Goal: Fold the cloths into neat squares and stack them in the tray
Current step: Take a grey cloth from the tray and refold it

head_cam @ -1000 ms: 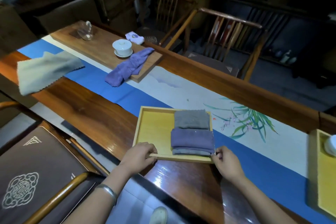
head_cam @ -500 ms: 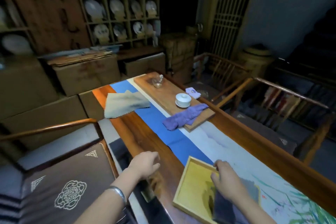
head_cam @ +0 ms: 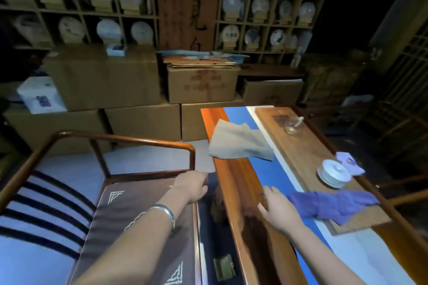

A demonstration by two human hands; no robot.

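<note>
A crumpled purple cloth point(head_cam: 331, 205) lies half on the wooden tea board point(head_cam: 301, 152) and half on the blue runner. A beige cloth point(head_cam: 238, 142) lies unfolded at the table's far left end, partly over the edge. My right hand point(head_cam: 276, 210) hovers over the table with fingers spread, just left of the purple cloth and holding nothing. My left hand point(head_cam: 191, 186) hangs over the gap between chair and table, fingers loosely curled and empty. The yellow tray is out of view.
A white lidded cup point(head_cam: 333, 172), a small lilac packet point(head_cam: 348, 162) and a glass pitcher point(head_cam: 291, 126) stand on the tea board. A wooden armchair with a brown cushion point(head_cam: 139, 215) is at my left. Cardboard boxes point(head_cam: 148, 122) and shelves of plates fill the back.
My view has swung left, away from the tray. Both hands have let go of the tray; my right hand now reaches toward the purple cloth and my left hand has drifted off the table edge.
</note>
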